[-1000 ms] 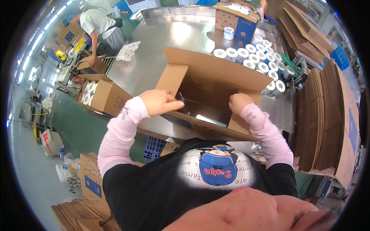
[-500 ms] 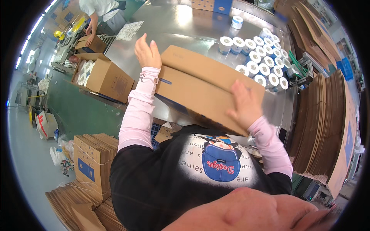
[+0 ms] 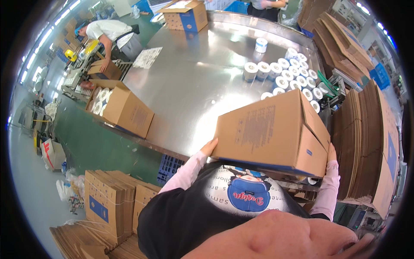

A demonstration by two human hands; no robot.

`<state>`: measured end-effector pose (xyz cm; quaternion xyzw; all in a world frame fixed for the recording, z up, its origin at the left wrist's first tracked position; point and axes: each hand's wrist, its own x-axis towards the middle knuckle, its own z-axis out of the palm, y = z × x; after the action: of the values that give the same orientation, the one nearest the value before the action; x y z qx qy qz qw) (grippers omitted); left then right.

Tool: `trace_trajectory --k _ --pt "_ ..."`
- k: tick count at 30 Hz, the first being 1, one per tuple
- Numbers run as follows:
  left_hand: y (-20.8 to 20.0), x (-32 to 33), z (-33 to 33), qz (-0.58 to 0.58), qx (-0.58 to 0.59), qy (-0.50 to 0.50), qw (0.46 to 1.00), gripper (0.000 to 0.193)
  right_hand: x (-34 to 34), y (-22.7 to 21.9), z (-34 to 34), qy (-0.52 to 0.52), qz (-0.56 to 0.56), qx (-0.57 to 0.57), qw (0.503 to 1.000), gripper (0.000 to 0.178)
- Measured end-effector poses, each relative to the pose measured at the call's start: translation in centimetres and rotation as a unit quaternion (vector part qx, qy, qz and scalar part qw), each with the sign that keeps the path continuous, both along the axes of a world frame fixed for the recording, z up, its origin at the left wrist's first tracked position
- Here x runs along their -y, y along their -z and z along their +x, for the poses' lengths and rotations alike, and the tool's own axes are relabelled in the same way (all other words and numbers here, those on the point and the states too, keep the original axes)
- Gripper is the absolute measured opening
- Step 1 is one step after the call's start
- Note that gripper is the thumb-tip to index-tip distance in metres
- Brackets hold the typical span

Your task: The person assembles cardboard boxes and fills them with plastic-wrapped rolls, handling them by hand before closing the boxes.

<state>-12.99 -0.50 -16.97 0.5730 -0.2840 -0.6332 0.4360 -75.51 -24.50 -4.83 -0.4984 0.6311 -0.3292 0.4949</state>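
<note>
A brown cardboard box [image 3: 254, 134] lies tilted on its side at the near edge of the metal table, its printed side facing up and its flaps folded in at the right end. My left hand [image 3: 210, 147] presses against its left end, thumb side showing. At the opposite end, my right hand [image 3: 331, 153] grips the near right corner, its fingers partly hidden by the cardboard. Beyond the box stand several white paper rolls [image 3: 297, 71] with blue wrapping, some of them covered by it.
An open box [image 3: 133, 113] full of rolls sits at the table's left edge. Flat cardboard stacks [image 3: 358, 142] rise on the right and more cartons [image 3: 110, 207] lean at lower left. Another box [image 3: 189, 19] stands at the far edge. A person [image 3: 116, 36] handles a box [image 3: 105, 70] at far left.
The box has turned and shifted right, its printed side now uppermost. My left hand has come down from the raised far corner to its left end; my right hand has moved to its right end.
</note>
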Motion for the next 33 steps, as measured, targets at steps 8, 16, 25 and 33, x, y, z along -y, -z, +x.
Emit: trace_trajectory --k 8,16,25,33 --pt "-26.0 -1.1 14.2 -0.268 -0.148 0.043 0.951 0.08 -9.2 6.0 19.7 0.043 -0.013 0.281 0.959 0.062" --pt "-37.4 5.9 2.8 -0.192 0.221 0.324 0.899 0.064 -10.0 4.6 25.5 -0.002 0.176 0.177 0.968 0.072" --pt "-31.0 9.0 -1.3 -0.252 0.783 0.056 0.566 0.069 -2.9 -9.8 23.6 -0.173 -0.243 -0.228 0.927 0.071" --pt "-17.9 11.9 18.4 -0.046 0.392 0.141 0.908 0.045 -2.1 -5.9 21.7 -0.157 -0.186 -0.127 0.962 0.08"
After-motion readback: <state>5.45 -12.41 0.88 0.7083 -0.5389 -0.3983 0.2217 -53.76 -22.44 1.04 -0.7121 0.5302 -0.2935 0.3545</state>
